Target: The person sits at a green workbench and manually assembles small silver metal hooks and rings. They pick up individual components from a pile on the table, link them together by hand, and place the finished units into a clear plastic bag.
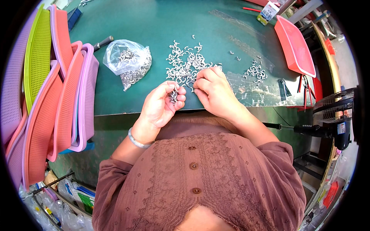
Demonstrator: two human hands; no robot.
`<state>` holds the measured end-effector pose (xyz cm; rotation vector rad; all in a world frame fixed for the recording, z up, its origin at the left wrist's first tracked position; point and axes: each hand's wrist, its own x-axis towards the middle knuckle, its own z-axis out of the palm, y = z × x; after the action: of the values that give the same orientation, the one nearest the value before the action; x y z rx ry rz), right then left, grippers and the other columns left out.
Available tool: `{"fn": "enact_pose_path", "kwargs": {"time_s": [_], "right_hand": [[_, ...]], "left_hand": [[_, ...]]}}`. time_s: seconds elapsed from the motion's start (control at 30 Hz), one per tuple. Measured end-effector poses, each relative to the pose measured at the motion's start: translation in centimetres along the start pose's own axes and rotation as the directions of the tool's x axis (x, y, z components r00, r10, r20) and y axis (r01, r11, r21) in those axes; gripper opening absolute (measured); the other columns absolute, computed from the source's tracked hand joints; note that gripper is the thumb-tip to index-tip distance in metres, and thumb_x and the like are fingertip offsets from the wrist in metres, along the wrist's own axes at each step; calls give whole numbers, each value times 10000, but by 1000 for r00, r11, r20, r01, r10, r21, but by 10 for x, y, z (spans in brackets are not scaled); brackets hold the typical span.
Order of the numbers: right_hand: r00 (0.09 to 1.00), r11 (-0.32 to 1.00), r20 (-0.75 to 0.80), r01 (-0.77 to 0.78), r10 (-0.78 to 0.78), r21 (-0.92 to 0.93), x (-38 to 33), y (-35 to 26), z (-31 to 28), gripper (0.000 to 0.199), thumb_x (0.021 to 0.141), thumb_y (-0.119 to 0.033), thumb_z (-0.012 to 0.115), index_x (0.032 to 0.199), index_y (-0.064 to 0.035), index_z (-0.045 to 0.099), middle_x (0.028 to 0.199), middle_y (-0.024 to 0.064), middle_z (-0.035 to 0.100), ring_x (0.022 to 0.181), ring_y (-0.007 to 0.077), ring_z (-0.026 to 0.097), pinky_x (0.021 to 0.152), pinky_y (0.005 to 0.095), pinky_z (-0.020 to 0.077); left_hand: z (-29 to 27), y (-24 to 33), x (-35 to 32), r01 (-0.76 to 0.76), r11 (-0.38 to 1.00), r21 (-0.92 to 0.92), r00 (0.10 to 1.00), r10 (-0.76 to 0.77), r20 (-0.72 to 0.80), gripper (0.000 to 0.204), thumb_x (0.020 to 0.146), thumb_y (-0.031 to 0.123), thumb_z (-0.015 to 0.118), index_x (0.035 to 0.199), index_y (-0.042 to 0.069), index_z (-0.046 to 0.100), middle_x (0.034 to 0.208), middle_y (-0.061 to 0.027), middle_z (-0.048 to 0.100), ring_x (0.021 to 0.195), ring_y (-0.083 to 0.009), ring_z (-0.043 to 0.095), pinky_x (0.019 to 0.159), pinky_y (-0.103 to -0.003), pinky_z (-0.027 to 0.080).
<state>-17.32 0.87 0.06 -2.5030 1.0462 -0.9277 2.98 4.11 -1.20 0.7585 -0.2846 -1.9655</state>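
My left hand (161, 101) is turned palm up near the table's front edge, its fingers curled around a cluster of small curved metal pieces (173, 96). Just to its right, my right hand (214, 91) is palm down at the near side of a loose pile of the same silvery, hook-like pieces (187, 63). Its thumb and fingers are bent together by the tabletop; whatever lies between them is hidden. A clear plastic bag (122, 61) full of such pieces stands open, left of the pile. A smaller scatter of pieces (256, 72) lies to the right.
Pink, purple and green perforated baskets (69, 100) are stacked at the left. A tool handle (103, 42) shows beside them. On the right are a pink basket (295, 48), red-handled pliers (306, 90) and a black fan (335, 109). A carton (268, 13) stands at the back of the green table (154, 23).
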Motion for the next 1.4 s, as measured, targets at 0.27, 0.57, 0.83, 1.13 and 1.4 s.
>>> {"fn": "enact_pose_path", "kwargs": {"time_s": [0.27,0.57,0.83,1.13,1.4], "right_hand": [[1000,998,7,31,-30,-55,-1,-2,6,128,712,-86,730,816,-43,670,943,71,577,967,288,516,856,399,427],[995,996,-56,82,-80,35,1,0,7,102,738,-60,719,825,-44,669,974,62,596,972,280,528,858,382,435],[983,964,-130,153,-127,219,8,-3,4,150,749,-59,743,892,-75,699,934,53,611,894,272,552,799,377,465],[997,998,-48,66,-65,25,7,4,9,146,759,-75,715,905,-69,708,1042,79,612,1010,297,535,862,401,440],[996,997,58,61,-64,48,1,5,4,170,728,-103,731,890,-67,695,1078,81,593,1066,305,506,906,425,418]], "left_hand": [[-1,1,-2,-36,996,76,999,37,-13,149,939,125,493,1012,11,555,943,-122,609,787,-210,610,682,-308,530],[10,3,-4,12,967,254,996,11,-90,156,978,166,517,1010,25,577,864,-80,619,712,-170,600,598,-278,504],[7,6,-2,166,963,212,982,-181,49,167,993,203,535,977,51,601,799,-59,609,613,-127,565,507,-232,452],[14,5,-3,212,976,45,977,-211,-26,146,996,197,537,970,57,572,807,-17,542,601,-70,472,488,-180,395],[12,4,-2,163,986,-45,986,-165,-29,127,991,163,531,1025,45,566,820,-28,561,628,-81,501,502,-187,430]]}}
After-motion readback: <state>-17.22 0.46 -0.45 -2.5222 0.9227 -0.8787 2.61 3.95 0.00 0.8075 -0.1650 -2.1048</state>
